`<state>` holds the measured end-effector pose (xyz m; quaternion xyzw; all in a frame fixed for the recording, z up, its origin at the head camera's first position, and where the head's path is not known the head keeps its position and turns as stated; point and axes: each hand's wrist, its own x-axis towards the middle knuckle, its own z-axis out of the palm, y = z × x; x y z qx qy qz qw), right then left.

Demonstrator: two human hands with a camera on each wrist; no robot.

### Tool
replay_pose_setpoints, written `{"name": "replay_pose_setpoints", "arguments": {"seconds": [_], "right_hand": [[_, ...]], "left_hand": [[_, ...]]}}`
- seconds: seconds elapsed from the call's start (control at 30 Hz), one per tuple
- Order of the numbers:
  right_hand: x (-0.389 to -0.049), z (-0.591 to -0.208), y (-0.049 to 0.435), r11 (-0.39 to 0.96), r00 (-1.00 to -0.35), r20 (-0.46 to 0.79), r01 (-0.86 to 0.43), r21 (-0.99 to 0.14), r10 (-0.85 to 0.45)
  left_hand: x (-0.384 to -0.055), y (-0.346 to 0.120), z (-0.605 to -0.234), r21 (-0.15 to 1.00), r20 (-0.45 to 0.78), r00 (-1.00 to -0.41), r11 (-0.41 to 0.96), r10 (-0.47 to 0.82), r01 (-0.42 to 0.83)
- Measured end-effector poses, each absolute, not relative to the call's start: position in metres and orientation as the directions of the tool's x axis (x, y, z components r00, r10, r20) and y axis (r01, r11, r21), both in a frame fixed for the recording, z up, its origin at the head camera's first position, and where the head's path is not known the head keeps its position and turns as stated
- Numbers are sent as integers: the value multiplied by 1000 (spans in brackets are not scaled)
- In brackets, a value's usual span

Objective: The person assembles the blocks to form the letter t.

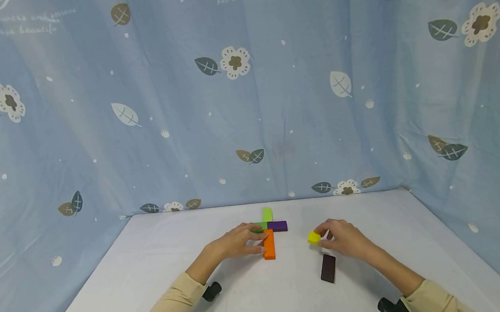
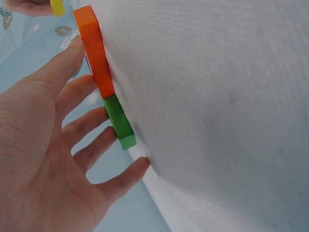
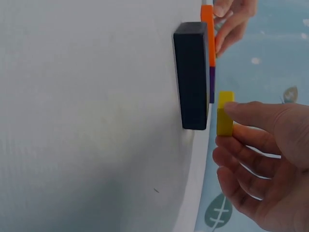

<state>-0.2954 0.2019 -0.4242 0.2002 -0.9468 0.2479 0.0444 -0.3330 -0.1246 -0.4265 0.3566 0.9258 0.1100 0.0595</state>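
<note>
My right hand [image 1: 344, 236] pinches a small yellow block [image 1: 313, 237] between thumb and fingers. In the right wrist view the thumb presses one face of that block. My left hand [image 1: 237, 241] reaches over a cross-like group of blocks, its fingers spread. Its thumb and fingertips touch the orange block [image 2: 93, 50] and the green block [image 2: 119, 121]. The orange block is the near arm of the group. A purple block [image 1: 277, 226] points right, and a light green block [image 1: 267, 214] points away. Fingers partly cover the green block in the head view.
A dark brown block [image 1: 328, 269] lies on the white table [image 1: 244, 303], just nearer than the right hand. Behind the table hangs a blue curtain [image 1: 283, 124] with leaves and flowers. Black wrist devices [image 1: 212, 291] sit at both sleeves.
</note>
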Motion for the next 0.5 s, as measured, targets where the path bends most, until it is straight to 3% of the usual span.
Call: {"name": "replay_pose_setpoints", "arguments": {"seconds": [0.5], "right_hand": [[-287, -425, 191, 784, -916, 167, -398, -476, -363]], "left_hand": [[-334, -125, -427, 257, -22, -728, 708, 685, 658]]}}
